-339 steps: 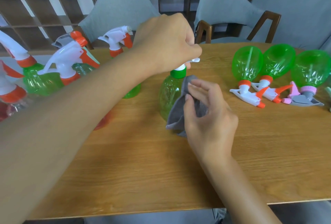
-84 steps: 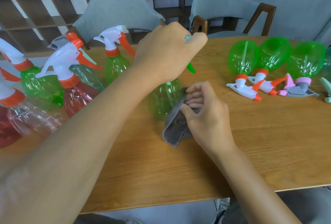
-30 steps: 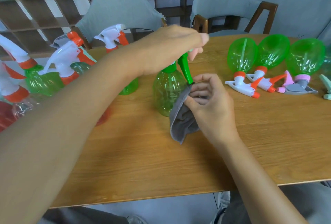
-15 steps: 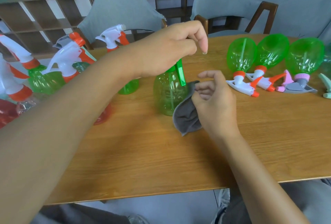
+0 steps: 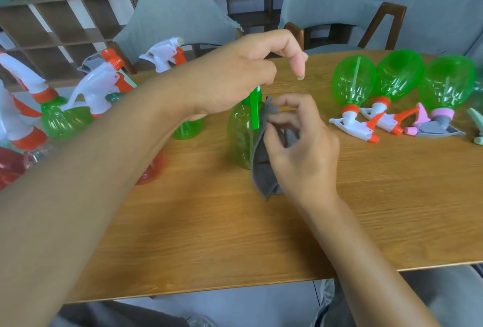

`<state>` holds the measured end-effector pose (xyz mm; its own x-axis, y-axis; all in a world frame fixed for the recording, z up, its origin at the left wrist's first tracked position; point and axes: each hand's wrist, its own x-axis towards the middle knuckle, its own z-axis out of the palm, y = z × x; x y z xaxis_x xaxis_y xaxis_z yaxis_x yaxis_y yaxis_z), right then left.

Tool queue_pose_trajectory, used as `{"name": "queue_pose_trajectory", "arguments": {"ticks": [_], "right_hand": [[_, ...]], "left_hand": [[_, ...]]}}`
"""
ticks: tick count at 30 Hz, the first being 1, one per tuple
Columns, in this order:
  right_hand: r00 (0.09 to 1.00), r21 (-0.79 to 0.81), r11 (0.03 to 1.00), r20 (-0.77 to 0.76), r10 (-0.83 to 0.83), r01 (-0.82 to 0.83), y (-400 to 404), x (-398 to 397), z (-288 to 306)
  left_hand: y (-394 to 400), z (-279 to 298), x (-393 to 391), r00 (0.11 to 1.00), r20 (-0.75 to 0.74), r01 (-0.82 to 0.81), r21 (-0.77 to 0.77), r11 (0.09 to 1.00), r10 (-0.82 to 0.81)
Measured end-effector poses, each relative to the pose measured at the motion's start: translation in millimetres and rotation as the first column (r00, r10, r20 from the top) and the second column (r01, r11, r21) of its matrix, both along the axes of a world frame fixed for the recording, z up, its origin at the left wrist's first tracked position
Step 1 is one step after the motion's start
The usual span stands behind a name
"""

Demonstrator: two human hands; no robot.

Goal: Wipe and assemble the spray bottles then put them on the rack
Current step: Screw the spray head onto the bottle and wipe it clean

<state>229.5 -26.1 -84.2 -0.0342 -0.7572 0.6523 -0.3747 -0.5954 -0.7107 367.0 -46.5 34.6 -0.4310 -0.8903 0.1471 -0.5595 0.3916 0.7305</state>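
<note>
Left hand (image 5: 235, 83): up over the top of the green bottle (image 5: 241, 141). Its curled fingers seem to hold the sprayer head by the green trigger (image 5: 254, 110), though the palm hides the actual grip; the forefinger sticks out free.
Right hand (image 5: 300, 151): just right of the bottle, thumb and fingers pinching a grey cloth (image 5: 262, 167) that hangs against the bottle's side.
Bottle: standing upright on the table (image 5: 235, 235), between the two hands.
Step in hand: I'd say wiping, around the trigger and neck, with the head already seated.
Next move: probably work the cloth round the rest, steadying the top so the light bottle doesn't tip.
Left of the hands: finished bottles (image 5: 78, 107) standing together.
Right of the hands: three green bottles (image 5: 402, 78) lying on their sides, waiting.
</note>
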Motion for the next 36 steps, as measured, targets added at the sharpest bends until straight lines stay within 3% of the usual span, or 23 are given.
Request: {"name": "queue_pose_trajectory", "arguments": {"ticks": [10, 19, 25, 28, 36], "right_hand": [[0.985, 0.083, 0.995, 0.166, 0.043, -0.057, -11.4, 0.0, -6.1], [0.997, 0.288, 0.955, 0.048, 0.064, -0.075, -11.0, -20.7, -15.1], [0.992, 0.371, 0.928, -0.105, 0.063, -0.02, -5.1, -32.8, -25.8], [0.995, 0.395, 0.918, -0.088, 0.051, -0.012, -3.7, -35.3, -26.0], [0.997, 0.465, 0.882, -0.032, -0.07, 0.077, -1.1, -44.5, -26.9]], "left_hand": [[-4.2, 4.2, 5.1, 0.996, 0.034, 0.082, 0.036, 0.996, -0.084], [-3.2, -6.1, 6.4, 0.998, -0.028, 0.05, -0.018, 0.999, -0.05], [7.5, -23.5, -0.1, 0.983, -0.159, -0.112, -0.108, 0.988, 0.094], [14.3, -45.0, 3.3, 0.956, -0.197, -0.245, -0.123, 0.962, 0.218], [42.5, -101.5, 0.6, 0.878, -0.229, -0.429, 0.017, 0.903, 0.422]]}}
